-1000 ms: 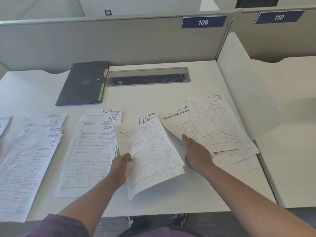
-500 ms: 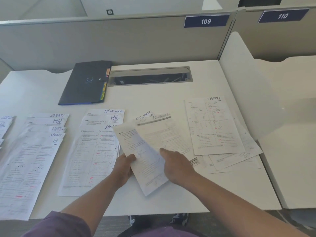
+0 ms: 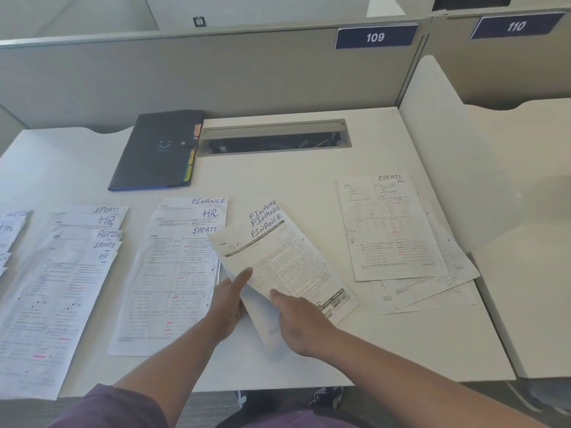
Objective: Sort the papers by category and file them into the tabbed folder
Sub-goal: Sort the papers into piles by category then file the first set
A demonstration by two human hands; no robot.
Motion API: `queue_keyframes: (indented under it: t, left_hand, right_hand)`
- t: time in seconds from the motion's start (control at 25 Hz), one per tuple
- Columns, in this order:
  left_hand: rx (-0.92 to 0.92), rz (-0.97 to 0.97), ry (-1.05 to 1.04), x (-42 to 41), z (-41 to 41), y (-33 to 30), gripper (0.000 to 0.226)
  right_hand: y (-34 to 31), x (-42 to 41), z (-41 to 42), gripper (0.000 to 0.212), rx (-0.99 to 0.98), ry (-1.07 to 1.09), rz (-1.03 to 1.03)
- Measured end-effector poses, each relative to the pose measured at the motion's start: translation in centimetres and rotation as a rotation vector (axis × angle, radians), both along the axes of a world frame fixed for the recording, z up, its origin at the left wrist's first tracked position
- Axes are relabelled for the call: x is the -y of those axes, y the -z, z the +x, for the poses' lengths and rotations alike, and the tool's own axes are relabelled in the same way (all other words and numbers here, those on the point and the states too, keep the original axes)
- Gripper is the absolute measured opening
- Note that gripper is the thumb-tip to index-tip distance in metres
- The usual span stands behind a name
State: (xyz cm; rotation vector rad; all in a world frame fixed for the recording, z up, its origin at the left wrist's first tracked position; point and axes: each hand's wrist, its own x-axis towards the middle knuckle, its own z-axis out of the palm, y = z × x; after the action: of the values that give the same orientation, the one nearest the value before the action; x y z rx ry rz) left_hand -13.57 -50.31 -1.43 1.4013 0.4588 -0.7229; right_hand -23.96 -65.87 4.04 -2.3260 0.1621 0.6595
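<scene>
This is an office with numbered desks in cubicles. A grey partition wall (image 3: 185, 75) stands behind the white desk (image 3: 309, 186), and it carries blue number plates, "109" (image 3: 375, 37) and "110" (image 3: 515, 26). A white side divider (image 3: 438, 143) separates this desk from the next one. In the desk surface there is a long metal cable slot (image 3: 273, 140), with cables visible inside.

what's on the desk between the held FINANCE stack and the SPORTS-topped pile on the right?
Head view: nothing, only bare white desk between the held FINANCE sheets and the SPORTS-topped paper pile.
</scene>
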Motion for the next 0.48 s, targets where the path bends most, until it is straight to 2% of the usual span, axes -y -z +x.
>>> queue_keyframes:
  t: [0.24,0.36,0.48]
  left_hand:
    - [-0.017,-0.011,-0.020,0.1,0.0,0.2,0.026]
    - [-0.006,0.056,0.002,0.0,0.0,1.0,0.021]
    - [-0.003,0.098,0.013,-0.2,0.0,1.6,0.021]
  right_hand:
    - [0.4,-0.4,-0.2,0.060,-0.013,0.007,0.047]
    - [0.3,-0.1,-0.1,0.062,-0.011,-0.052,0.140]
    - [0.6,2.0,0.0,0.065,0.053,0.123,0.247]
